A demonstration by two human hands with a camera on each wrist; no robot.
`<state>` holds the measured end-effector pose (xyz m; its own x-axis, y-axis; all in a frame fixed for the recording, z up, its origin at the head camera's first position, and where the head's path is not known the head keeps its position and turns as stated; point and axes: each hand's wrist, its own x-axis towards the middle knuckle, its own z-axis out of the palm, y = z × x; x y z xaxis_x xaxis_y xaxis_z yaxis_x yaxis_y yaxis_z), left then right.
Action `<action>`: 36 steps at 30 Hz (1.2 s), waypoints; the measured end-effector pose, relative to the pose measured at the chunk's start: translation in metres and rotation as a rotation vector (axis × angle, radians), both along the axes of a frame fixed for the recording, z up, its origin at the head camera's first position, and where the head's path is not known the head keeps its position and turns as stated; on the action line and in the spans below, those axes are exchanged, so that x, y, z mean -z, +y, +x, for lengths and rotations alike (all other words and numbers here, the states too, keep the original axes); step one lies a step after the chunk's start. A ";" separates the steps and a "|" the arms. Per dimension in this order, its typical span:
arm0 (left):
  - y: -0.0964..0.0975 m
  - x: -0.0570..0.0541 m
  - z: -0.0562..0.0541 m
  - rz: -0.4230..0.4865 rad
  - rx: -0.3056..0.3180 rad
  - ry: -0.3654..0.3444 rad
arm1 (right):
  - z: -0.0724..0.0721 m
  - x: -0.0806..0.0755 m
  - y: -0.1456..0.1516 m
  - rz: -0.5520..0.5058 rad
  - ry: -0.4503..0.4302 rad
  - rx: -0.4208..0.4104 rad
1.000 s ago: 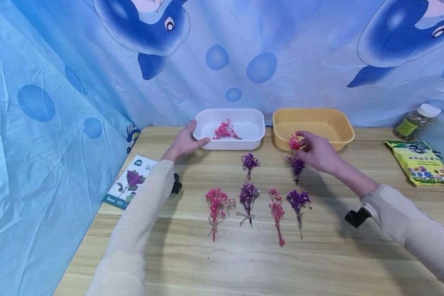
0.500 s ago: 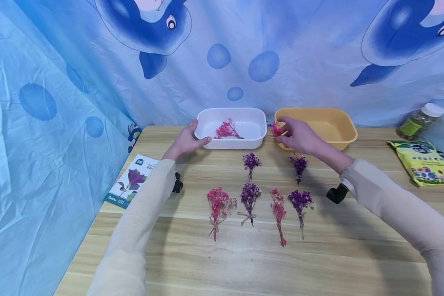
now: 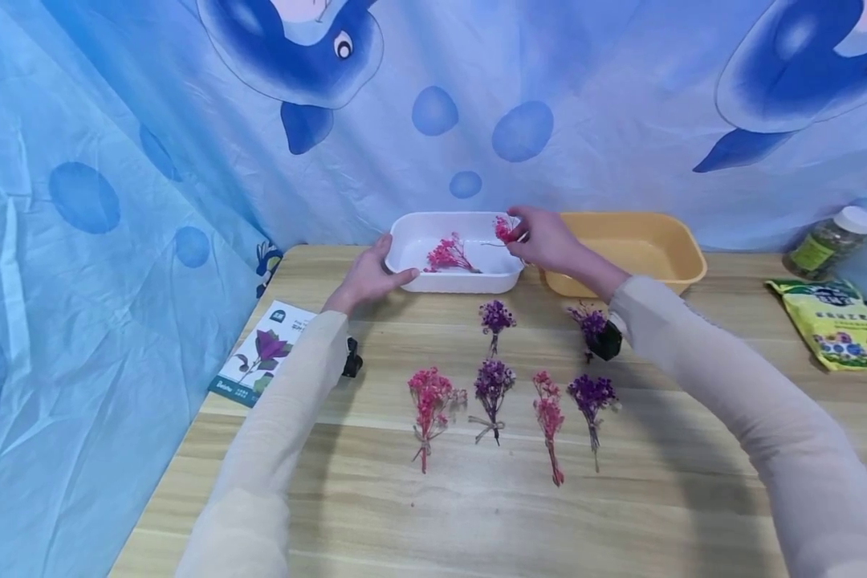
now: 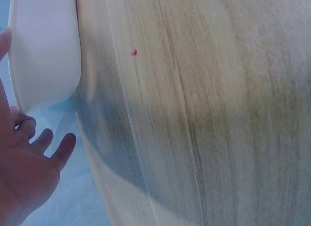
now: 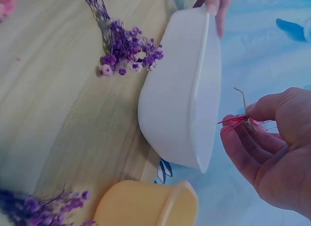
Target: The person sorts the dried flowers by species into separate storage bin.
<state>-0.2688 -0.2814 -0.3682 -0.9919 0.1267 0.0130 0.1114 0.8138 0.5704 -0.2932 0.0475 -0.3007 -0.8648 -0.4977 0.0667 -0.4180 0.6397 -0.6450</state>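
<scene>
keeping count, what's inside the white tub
One pink bunch lies inside the white tub. The right hand, pinching another pink bunch, covers part of the right end; anything beneath cannot be seen.

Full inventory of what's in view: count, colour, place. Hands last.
Table: 1, light wood grain, under everything
White tub: 1, white, back centre
Yellow tub: 1, orange-yellow, right of white tub
Pink bunches: 4, pink, two on table, one in white tub, one held
Purple bunches: 4, purple, on table
Flower card: 1, white and green, table left
Packet: 1, yellow-green, table right
Jar: 1, clear, white lid, back right
Backdrop: blue, whale print, behind table
Wrist devices: 2, black, one per wrist
Sleeves: 2, cream
Left hand: 1, gripping white tub's left end
Right hand: 1, pinching a pink bunch
</scene>
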 end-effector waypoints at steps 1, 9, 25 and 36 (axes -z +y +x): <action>0.000 0.001 0.000 0.000 0.000 -0.002 | -0.003 0.001 -0.004 0.007 -0.008 0.007; 0.001 0.001 -0.002 0.027 -0.005 0.017 | -0.022 0.010 -0.030 0.053 -0.033 0.037; 0.003 0.003 0.001 0.043 -0.003 0.020 | -0.041 0.032 -0.054 0.130 -0.051 0.115; 0.003 0.001 0.000 0.066 -0.002 0.004 | -0.019 0.027 -0.048 0.025 0.065 0.163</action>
<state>-0.2689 -0.2788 -0.3694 -0.9921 0.1230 0.0249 0.1117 0.7747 0.6224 -0.3119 -0.0008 -0.3276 -0.9284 -0.3534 0.1146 -0.3478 0.7179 -0.6030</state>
